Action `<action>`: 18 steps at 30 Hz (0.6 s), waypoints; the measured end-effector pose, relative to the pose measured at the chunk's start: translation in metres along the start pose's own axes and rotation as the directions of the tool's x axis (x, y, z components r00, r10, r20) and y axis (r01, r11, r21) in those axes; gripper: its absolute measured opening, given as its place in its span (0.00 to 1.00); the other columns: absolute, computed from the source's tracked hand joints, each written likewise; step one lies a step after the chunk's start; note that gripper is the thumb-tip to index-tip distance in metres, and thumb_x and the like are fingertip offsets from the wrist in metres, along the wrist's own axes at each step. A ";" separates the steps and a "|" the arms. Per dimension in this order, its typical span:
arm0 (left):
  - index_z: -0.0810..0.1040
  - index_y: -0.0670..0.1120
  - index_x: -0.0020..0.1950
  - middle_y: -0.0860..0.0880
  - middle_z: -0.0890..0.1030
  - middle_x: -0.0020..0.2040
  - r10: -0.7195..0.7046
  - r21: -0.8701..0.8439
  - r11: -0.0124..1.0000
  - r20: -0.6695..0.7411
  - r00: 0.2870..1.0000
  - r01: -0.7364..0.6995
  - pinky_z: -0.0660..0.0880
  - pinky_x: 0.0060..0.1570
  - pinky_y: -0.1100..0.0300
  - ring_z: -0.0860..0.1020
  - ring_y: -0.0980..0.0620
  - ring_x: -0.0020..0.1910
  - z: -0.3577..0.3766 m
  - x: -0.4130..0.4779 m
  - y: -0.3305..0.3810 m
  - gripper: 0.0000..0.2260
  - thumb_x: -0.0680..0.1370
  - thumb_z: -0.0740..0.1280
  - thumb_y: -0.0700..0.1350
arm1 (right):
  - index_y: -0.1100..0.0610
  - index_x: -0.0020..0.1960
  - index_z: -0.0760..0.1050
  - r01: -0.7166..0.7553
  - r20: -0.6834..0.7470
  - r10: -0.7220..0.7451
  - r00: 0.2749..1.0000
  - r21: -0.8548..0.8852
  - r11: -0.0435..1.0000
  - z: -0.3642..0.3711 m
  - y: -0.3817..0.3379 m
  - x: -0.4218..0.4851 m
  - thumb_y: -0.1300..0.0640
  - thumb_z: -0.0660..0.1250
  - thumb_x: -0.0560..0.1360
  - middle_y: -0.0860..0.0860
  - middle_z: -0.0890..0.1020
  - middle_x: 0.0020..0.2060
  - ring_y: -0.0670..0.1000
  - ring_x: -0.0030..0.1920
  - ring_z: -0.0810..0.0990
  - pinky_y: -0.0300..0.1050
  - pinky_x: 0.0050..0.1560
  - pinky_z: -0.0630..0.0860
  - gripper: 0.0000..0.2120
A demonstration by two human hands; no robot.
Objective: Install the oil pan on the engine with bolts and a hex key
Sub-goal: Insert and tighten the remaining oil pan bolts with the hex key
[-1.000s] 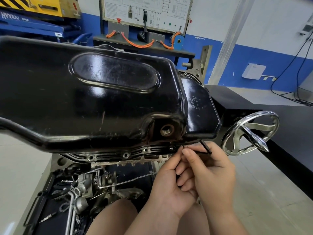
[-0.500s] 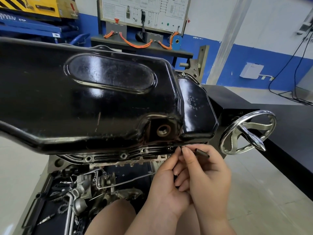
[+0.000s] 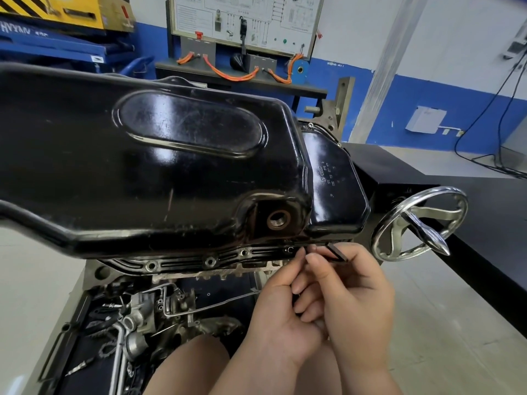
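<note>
Oil pan looks heavy, rigid and slick, best held by its flange. Right hand pinches the hex key at a bolt; left hand's grip is unclear.

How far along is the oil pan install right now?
Done: the oil pan sits on the engine. In hand: the right hand holds the hex key at a flange bolt, the left hand steadying its tip. Left: the other flange bolts, tightness unclear, and the drain hole stands open.
</note>
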State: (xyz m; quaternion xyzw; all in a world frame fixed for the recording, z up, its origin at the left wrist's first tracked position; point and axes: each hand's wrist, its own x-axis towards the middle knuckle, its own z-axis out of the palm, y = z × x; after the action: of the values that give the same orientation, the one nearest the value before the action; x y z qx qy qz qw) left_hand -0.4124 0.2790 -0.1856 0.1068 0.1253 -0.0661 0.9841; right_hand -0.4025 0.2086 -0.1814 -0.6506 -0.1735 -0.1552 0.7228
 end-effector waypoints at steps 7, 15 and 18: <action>0.70 0.45 0.22 0.53 0.62 0.18 -0.018 -0.003 1.000 0.026 1.000 0.018 0.50 0.15 0.69 0.58 0.58 0.14 -0.001 0.001 -0.001 0.15 0.67 0.70 0.48 | 0.49 0.44 0.83 0.015 0.058 -0.013 0.998 -0.028 1.000 -0.002 -0.003 -0.003 0.64 0.68 0.73 0.57 0.80 0.29 0.53 0.20 0.75 0.38 0.20 0.71 0.11; 0.73 0.44 0.29 0.54 0.63 0.18 -0.024 -0.048 0.999 0.049 0.999 0.026 0.53 0.11 0.69 0.59 0.59 0.13 0.000 0.002 -0.002 0.10 0.69 0.68 0.44 | 0.53 0.40 0.79 -0.051 0.104 0.047 0.993 0.033 0.998 -0.002 -0.010 0.004 0.56 0.70 0.66 0.60 0.78 0.24 0.56 0.17 0.73 0.41 0.17 0.71 0.03; 0.72 0.45 0.25 0.54 0.62 0.18 -0.027 -0.042 0.999 0.053 0.998 0.030 0.53 0.12 0.69 0.59 0.58 0.13 0.000 0.002 -0.001 0.14 0.69 0.69 0.47 | 0.52 0.47 0.82 -0.010 0.143 0.002 0.990 0.057 0.998 -0.005 -0.009 0.003 0.59 0.67 0.69 0.58 0.81 0.28 0.54 0.20 0.75 0.40 0.20 0.73 0.09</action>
State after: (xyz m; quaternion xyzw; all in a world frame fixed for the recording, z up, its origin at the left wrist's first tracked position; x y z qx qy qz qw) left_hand -0.4103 0.2774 -0.1861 0.0824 0.1025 -0.0802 0.9881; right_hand -0.4037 0.2022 -0.1731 -0.6394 -0.2271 -0.1009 0.7276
